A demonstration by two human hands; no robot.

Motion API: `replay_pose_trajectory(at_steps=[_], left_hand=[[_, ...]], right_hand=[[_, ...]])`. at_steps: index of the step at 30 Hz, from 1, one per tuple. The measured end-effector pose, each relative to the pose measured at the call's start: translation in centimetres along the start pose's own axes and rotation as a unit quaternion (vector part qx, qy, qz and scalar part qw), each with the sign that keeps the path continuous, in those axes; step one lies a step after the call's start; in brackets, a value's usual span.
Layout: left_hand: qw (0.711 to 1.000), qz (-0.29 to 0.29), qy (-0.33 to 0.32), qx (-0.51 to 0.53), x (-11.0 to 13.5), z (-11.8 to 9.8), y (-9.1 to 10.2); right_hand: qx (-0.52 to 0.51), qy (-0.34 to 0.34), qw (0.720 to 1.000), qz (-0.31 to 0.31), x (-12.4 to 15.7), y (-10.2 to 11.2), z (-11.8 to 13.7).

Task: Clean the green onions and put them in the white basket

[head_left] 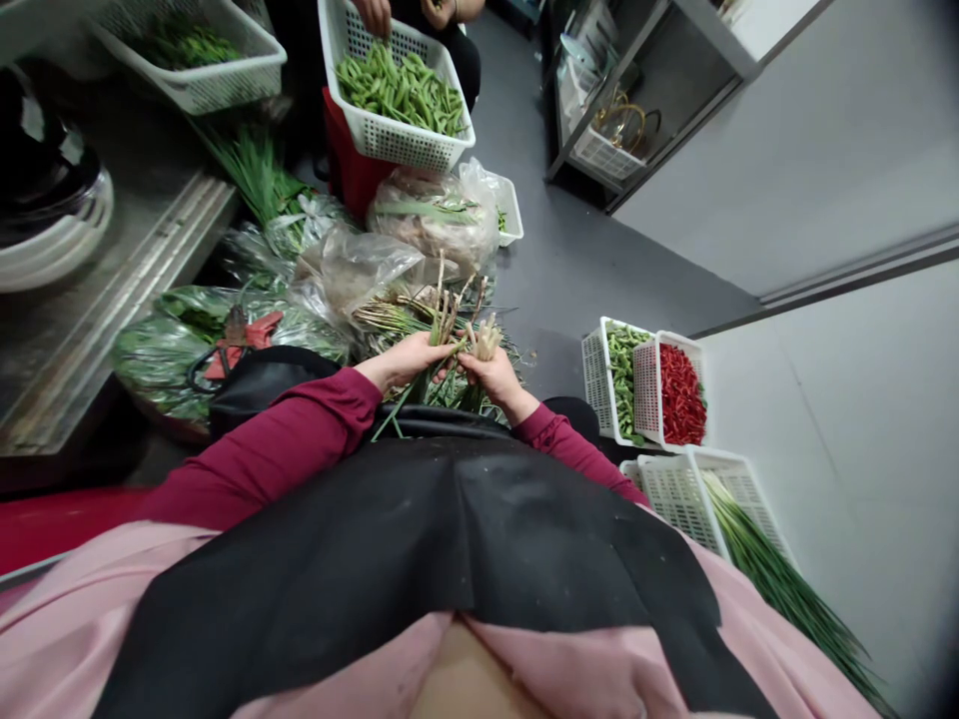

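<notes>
Sleeves (274, 449), maroon, creased; apron (450, 529), black, smooth, pale specks; garment (97, 609), pale pink, showing at shoulders.

Along the floor's (569, 270) right edge, the chilli basket (645, 394) stands right of the pepper basket (594, 384), the scallion basket (678, 499) nearer. Bagged leaves (157, 350) lie right of the desk (124, 310). Between, stalks (444, 320) sit in left hand (411, 359) and right hand (498, 375), the plastic bag (435, 230) beyond.

At the frame's centre, brownish-tipped stalks (442, 328) with green leaves trailing toward the lower left; just to the right, a tight bunch (486, 340) with pale ends up.
</notes>
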State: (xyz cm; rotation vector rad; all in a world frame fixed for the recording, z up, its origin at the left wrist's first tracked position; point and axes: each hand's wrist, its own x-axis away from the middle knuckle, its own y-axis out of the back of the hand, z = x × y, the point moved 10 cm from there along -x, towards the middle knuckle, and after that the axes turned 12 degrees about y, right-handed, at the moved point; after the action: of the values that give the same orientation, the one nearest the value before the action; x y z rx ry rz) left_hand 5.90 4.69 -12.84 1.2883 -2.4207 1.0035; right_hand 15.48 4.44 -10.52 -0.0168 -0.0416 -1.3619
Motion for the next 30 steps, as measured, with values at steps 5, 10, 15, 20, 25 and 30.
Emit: replay_pose_trajectory(at_steps=[5,10,15,20,25,30], left_hand=[[0.999,0.017,0.048,0.005,0.0,0.7,0.0],[0.983,-0.168,-0.073,0.007,0.5,-2.4,4.6],[0.952,-0.198,-0.177,-0.155,1.4,-4.4,3.1],[0.929,-0.17,-0.207,-0.255,1.9,-4.2,0.4],[0.919,-0.195,-0.221,-0.263,1.9,-4.3,1.2],[0.922,-0.154,-0.225,-0.275,1.5,-3.3,-0.4]], right_hand=[[-0.008,0.008,1.0,-0.023,-0.1,0.9,0.2],[0.018,0.011,0.998,-0.063,-0.1,2.2,0.3],[0.035,0.006,0.997,-0.07,0.2,2.0,0.6],[0.052,0.002,0.997,-0.064,0.3,1.4,0.6],[0.086,0.004,0.99,-0.112,0.3,2.4,0.7],[0.074,-0.004,0.984,-0.161,0.4,2.9,0.7]])
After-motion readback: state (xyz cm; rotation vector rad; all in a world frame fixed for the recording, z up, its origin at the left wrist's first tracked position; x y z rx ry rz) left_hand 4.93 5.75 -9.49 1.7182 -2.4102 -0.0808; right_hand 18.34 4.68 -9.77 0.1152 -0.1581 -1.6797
